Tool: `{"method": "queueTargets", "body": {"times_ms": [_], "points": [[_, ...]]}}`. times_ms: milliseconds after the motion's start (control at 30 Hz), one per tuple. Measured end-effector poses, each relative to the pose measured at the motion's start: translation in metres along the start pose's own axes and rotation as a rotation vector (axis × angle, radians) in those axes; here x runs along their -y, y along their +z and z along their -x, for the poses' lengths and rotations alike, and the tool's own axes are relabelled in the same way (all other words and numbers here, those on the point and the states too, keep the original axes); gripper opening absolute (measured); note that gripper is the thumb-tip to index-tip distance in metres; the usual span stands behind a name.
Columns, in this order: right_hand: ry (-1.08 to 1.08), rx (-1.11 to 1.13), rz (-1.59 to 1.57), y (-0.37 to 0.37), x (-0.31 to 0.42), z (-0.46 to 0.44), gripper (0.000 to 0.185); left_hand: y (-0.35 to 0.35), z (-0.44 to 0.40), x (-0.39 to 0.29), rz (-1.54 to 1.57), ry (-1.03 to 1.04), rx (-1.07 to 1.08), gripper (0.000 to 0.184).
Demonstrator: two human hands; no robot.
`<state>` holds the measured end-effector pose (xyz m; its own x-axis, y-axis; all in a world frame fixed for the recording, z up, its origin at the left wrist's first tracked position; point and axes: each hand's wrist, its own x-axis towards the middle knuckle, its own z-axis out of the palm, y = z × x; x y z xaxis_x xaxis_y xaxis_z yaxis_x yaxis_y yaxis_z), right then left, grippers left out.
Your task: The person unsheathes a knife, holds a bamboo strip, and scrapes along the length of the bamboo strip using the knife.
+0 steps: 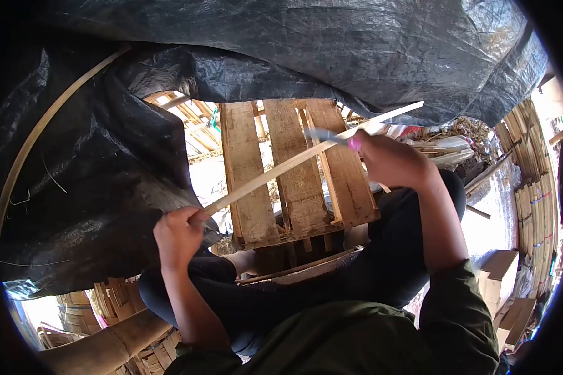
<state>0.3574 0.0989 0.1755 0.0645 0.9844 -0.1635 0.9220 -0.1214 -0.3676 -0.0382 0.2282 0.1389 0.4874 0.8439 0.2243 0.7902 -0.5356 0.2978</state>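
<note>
A long pale bamboo strip (270,175) slants up to the right across my lap. Its near end is gripped in my left hand (179,235), fingers closed around it. My right hand (391,160) is closed on a knife (325,135) with a pink patch at the handle. The grey blade, slightly blurred, lies across the strip's upper part; whether it cuts in, I cannot tell. Past my right hand the strip's far end sticks out over black sheeting. Below the strip stands a wooden slatted pallet (299,172), between my legs.
Black plastic sheeting (331,50) hangs across the top and down the left. A curved bamboo strip (34,131) lies against it. Bundled bamboo strips (535,219) and a cardboard box (498,272) are at the right. A thick bamboo pole (106,344) lies lower left.
</note>
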Motion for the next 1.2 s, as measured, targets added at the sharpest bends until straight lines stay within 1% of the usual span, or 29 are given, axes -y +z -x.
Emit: {"method": "queueTargets", "body": {"times_ms": [33,67,133,167,233,267,300,367,400,433,500,533,567,633,667,767,800,833,900,933,967,1033,1067,1100,1167,1200], "points": [[0.037,-0.221,-0.112,0.006,-0.006,-0.008,0.021,0.008,0.0,-0.004,-0.001,-0.004,0.002,0.009],[0.035,-0.215,-0.114,0.021,-0.01,-0.016,0.021,0.016,0.001,-0.01,0.04,-0.011,0.02,0.008],[0.051,-0.585,-0.307,0.058,-0.02,-0.034,0.03,0.026,0.0,-0.021,0.071,-0.012,0.054,0.008],[0.054,-0.58,-0.313,0.074,-0.027,-0.038,0.03,0.03,0.0,-0.021,0.068,-0.014,0.061,0.008],[0.414,-0.368,-0.338,0.093,-0.04,-0.046,0.031,0.038,-0.003,-0.021,-0.021,-0.039,0.082,0.004],[0.485,-0.379,-0.368,0.093,-0.033,-0.045,0.035,0.041,-0.004,-0.022,-0.041,-0.066,0.071,0.006],[0.482,-0.377,-0.365,0.102,-0.027,-0.045,0.035,0.041,-0.006,-0.024,-0.039,-0.07,0.07,0.006],[0.404,-0.546,-0.364,0.133,-0.018,-0.05,0.038,0.041,-0.008,-0.025,-0.074,-0.116,0.097,0.007],[0.332,-0.738,-0.297,0.145,-0.008,-0.055,0.042,0.041,-0.008,-0.024,-0.072,-0.12,0.097,0.007],[0.33,-0.736,-0.297,0.142,-0.013,-0.055,0.042,0.04,-0.009,-0.022,-0.071,-0.123,0.125,0.008],[0.625,-0.255,-0.587,0.107,-0.008,-0.051,0.042,0.041,-0.01,-0.019,-0.072,-0.128,0.153,0.011],[0.682,-0.178,-0.599,0.101,-0.015,-0.051,0.042,0.043,-0.01,-0.02,-0.065,-0.1,0.13,0.012],[0.681,-0.169,-0.595,0.106,-0.011,-0.052,0.042,0.045,-0.01,-0.021,-0.056,-0.074,0.105,0.012],[0.609,-0.213,-0.541,0.12,0.004,-0.054,0.043,0.049,-0.009,-0.019,-0.042,-0.09,0.104,0.012],[0.635,-0.126,-0.62,0.118,0.014,-0.054,0.043,0.05,-0.008,-0.019,-0.031,-0.097,0.109,0.012],[0.687,-0.143,-0.692,0.107,-0.002,-0.061,0.043,0.054,-0.01,-0.016,0.012,-0.077,0.06,0.012],[0.619,-0.232,-0.565,0.103,-0.01,-0.062,0.043,0.053,-0.012,-0.017,0.006,-0.084,0.061,0.012],[0.621,-0.228,-0.564,0.108,-0.007,-0.061,0.043,0.053,-0.012,-0.017,0.007,-0.086,0.065,0.012],[0.587,-0.137,-0.559,0.112,0.018,-0.06,0.045,0.054,-0.013,-0.018,-0.026,-0.115,0.097,0.012],[0.522,-0.069,-0.618,0.112,0.026,-0.059,0.045,0.055,-0.012,-0.018,-0.027,-0.122,0.098,0.012],[0.519,-0.063,-0.62,0.114,0.026,-0.058,0.045,0.055,-0.012,-0.017,-0.018,-0.107,0.09,0.013],[0.714,-0.252,-0.967,0.116,0.02,-0.054,0.041,0.053,-0.015,-0.015,-0.015,-0.082,0.084,0.014],[0.694,-0.212,-0.858,0.109,0.005,-0.051,0.037,0.052,-0.016,-0.017,-0.034,-0.091,0.088,0.014],[0.689,-0.241,-0.884,0.106,-0.001,-0.049,0.033,0.053,-0.016,-0.018,-0.049,-0.103,0.09,0.015],[0.683,-0.218,-0.803,0.115,0.017,-0.048,0.035,0.055,-0.016,-0.017,-0.051,-0.108,0.106,0.014],[0.482,-0.245,-0.57,0.133,0.016,-0.052,0.035,0.056,-0.016,-0.016,-0.061,-0.109,0.12,0.014]]}}
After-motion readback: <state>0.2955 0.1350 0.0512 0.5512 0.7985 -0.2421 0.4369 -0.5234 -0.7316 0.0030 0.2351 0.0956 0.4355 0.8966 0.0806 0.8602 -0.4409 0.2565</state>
